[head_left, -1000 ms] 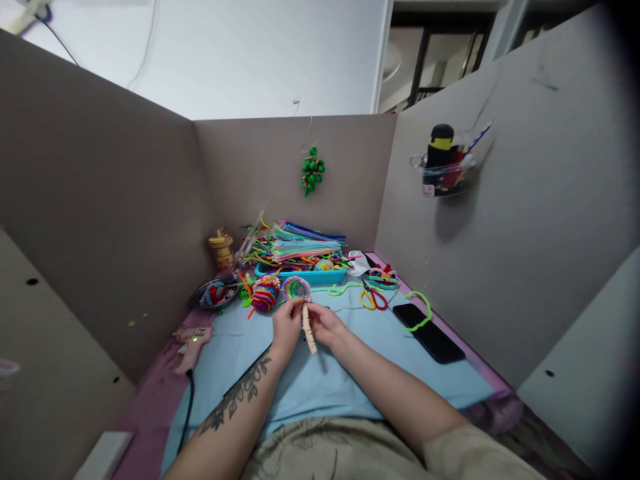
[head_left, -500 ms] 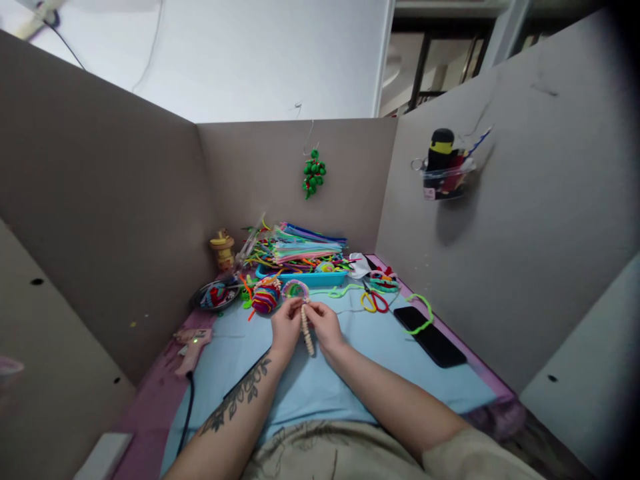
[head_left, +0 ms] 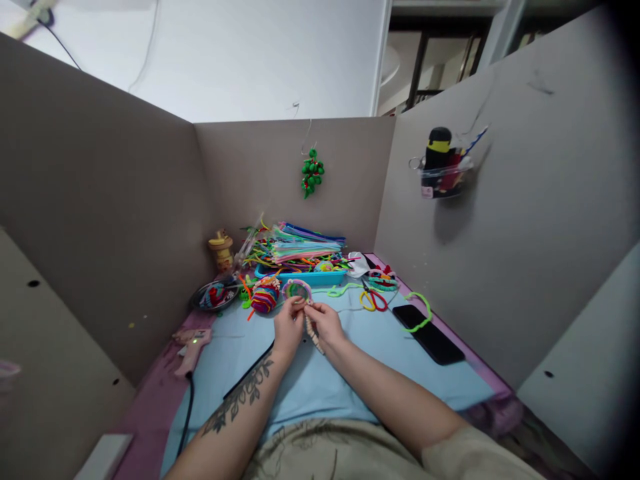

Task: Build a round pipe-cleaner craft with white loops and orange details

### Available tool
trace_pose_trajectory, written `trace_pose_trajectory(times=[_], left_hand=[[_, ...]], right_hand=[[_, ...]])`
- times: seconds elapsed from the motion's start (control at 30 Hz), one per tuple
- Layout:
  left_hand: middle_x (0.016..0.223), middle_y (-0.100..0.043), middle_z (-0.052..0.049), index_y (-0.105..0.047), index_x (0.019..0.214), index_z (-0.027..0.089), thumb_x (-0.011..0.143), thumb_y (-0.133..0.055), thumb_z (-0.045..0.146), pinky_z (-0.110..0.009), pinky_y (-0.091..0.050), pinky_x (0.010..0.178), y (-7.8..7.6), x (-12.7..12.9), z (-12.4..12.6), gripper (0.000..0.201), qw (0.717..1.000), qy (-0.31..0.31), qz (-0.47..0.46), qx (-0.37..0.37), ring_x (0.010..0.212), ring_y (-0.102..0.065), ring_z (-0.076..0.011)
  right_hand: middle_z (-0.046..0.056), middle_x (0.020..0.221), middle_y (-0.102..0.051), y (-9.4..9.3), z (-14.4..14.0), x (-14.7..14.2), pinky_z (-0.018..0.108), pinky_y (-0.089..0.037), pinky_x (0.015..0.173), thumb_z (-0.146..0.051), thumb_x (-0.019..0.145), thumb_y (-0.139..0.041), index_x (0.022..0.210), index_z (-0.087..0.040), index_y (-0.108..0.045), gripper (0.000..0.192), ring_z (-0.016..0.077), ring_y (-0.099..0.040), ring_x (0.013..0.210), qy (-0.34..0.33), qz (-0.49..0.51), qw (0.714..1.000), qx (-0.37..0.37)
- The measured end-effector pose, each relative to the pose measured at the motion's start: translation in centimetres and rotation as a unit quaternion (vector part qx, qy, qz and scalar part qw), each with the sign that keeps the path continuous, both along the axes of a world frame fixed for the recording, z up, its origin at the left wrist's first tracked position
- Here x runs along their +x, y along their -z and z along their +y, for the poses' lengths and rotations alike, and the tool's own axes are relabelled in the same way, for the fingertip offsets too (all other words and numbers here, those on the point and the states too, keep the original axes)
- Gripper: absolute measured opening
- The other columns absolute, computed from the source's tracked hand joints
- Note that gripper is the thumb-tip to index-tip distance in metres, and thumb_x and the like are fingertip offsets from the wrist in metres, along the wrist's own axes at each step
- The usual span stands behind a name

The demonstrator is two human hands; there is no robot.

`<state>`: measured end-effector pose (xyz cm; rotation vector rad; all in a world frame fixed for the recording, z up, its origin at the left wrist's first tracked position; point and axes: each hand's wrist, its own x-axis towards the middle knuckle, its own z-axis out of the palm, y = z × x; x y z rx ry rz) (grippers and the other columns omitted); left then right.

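Note:
My left hand [head_left: 287, 326] and my right hand [head_left: 326, 325] meet over the light blue mat [head_left: 345, 373], both pinching the top of a cream coiled pipe-cleaner piece [head_left: 314, 335] that hangs down between them. Just beyond my fingers lies a pastel pipe-cleaner ring [head_left: 297, 289]. A striped multicoloured ball [head_left: 265, 296] sits to the left of the ring.
A blue tray [head_left: 300, 274] heaped with coloured pipe cleaners stands at the back. Scissors [head_left: 371, 298], a green loop [head_left: 423, 311] and a black phone [head_left: 427, 342] lie right. A bowl [head_left: 215, 295] and pink glue gun [head_left: 191, 343] lie left. Cardboard walls enclose the desk.
The coiled piece has swung from hanging straight down to slanting toward my right hand. Both hands have shifted slightly away from me, toward the ring.

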<state>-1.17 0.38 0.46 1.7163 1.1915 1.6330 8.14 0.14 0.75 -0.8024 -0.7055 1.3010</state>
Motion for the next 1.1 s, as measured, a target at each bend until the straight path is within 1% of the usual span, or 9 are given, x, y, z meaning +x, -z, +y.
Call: trace_pose_trajectory(times=[0.27, 0.5, 0.6, 0.7, 0.83, 0.9, 0.97, 1.03, 1.1], left_hand=[[0.088, -0.068, -0.007, -0.057, 0.097, 0.017, 0.074, -0.056, 0.019, -0.033, -0.049, 0.079, 0.1, 0.1, 0.1, 0.023, 0.999, 0.027, -0.024, -0.001, 0.085, -0.065, -0.0189], [0.085, -0.067, -0.007, -0.055, 0.091, 0.015, 0.07, -0.057, 0.016, -0.032, -0.05, 0.077, -0.6, 0.1, 0.3, 0.021, 0.995, 0.027, -0.092, -0.036, 0.081, -0.064, -0.0171], [0.083, -0.066, -0.007, -0.054, 0.09, 0.014, 0.067, -0.062, 0.019, -0.031, -0.05, 0.075, -0.9, 0.0, 0.6, 0.024, 0.988, 0.024, -0.136, -0.069, 0.08, -0.064, -0.0172], [0.082, -0.066, -0.007, -0.053, 0.092, 0.013, 0.064, -0.066, 0.024, -0.031, -0.05, 0.074, -1.0, -0.1, 0.8, 0.032, 0.979, 0.033, -0.178, -0.091, 0.079, -0.064, -0.0173], [0.08, -0.066, -0.006, -0.055, 0.092, 0.013, 0.06, -0.071, 0.028, -0.03, -0.049, 0.073, -1.0, -0.2, 0.9, 0.039, 0.964, 0.087, -0.22, -0.123, 0.076, -0.064, -0.0165], [0.079, -0.066, -0.006, -0.056, 0.09, 0.013, 0.059, -0.072, 0.03, -0.03, -0.049, 0.072, -1.2, -0.3, 0.7, 0.039, 0.962, 0.123, -0.204, -0.135, 0.075, -0.063, -0.0166], [0.078, -0.066, -0.006, -0.057, 0.088, 0.013, 0.06, -0.072, 0.031, -0.029, -0.049, 0.07, -1.5, -0.5, 0.4, 0.036, 0.963, 0.159, -0.166, -0.14, 0.074, -0.063, -0.0166], [0.076, -0.065, -0.005, -0.057, 0.086, 0.013, 0.062, -0.071, 0.031, -0.028, -0.049, 0.068, -1.8, -0.8, 0.2, 0.033, 0.965, 0.191, -0.121, -0.133, 0.072, -0.062, -0.0161], [0.075, -0.064, -0.005, -0.058, 0.085, 0.014, 0.065, -0.069, 0.032, -0.027, -0.048, 0.066, -2.1, -1.2, 0.0, 0.029, 0.967, 0.214, -0.081, -0.113, 0.071, -0.062, -0.0154]], right_hand=[[-0.004, 0.047, -0.053, 0.2, 0.5, 0.7, 0.02, -0.033, 0.043, -0.028, 0.049, -0.074, 0.057, -0.016, -0.057, 0.022, 0.0081, -0.045, 0.042, 0.013, -0.029, 0.999, -0.022], [-0.002, 0.065, -0.059, 0.2, 0.0, 0.0, 0.021, -0.04, 0.057, -0.03, 0.056, -0.073, 0.069, -0.017, -0.056, 0.025, 0.0101, -0.053, 0.059, -0.002, -0.08, 0.994, 0.074], [-0.001, 0.067, -0.059, 0.3, 0.0, -0.1, 0.023, -0.042, 0.06, -0.034, 0.061, -0.071, 0.072, -0.017, -0.055, 0.025, 0.0113, -0.053, 0.062, 0.022, -0.121, 0.988, 0.095], [-0.001, 0.071, -0.059, 0.3, 0.4, 0.6, 0.024, -0.042, 0.065, -0.037, 0.067, -0.066, 0.076, -0.018, -0.057, 0.022, 0.0129, -0.053, 0.067, 0.08, -0.165, 0.976, 0.115], [0.003, 0.096, -0.061, -0.4, 1.6, 2.7, 0.027, -0.039, 0.083, -0.034, 0.068, -0.064, 0.089, -0.021, -0.064, 0.025, 0.0172, -0.052, 0.093, 0.151, -0.225, 0.956, 0.115], [0.003, 0.11, -0.058, -1.2, 2.1, 4.0, 0.029, -0.036, 0.09, -0.033, 0.07, -0.063, 0.1, -0.025, -0.063, 0.031, 0.0177, -0.049, 0.104, 0.107, -0.23, 0.957, 0.139], [0.003, 0.115, -0.057, -2.1, 2.3, 5.4, 0.03, -0.035, 0.092, -0.032, 0.07, -0.063, 0.1, -0.026, -0.064, 0.03, 0.0181, -0.048, 0.109, 0.008, -0.247, 0.949, 0.195], [0.004, 0.113, -0.058, -3.0, 2.1, 6.6, 0.031, -0.036, 0.091, -0.031, 0.07, -0.064, 0.09, -0.023, -0.068, 0.022, 0.0198, -0.049, 0.109, -0.108, -0.29, 0.921, 0.235], [0.006, 0.109, -0.061, -3.7, 1.7, 7.6, 0.033, -0.039, 0.085, -0.031, 0.07, -0.064, 0.079, -0.02, -0.069, 0.014, 0.0214, -0.053, 0.103, -0.178, -0.334, 0.891, 0.249]])
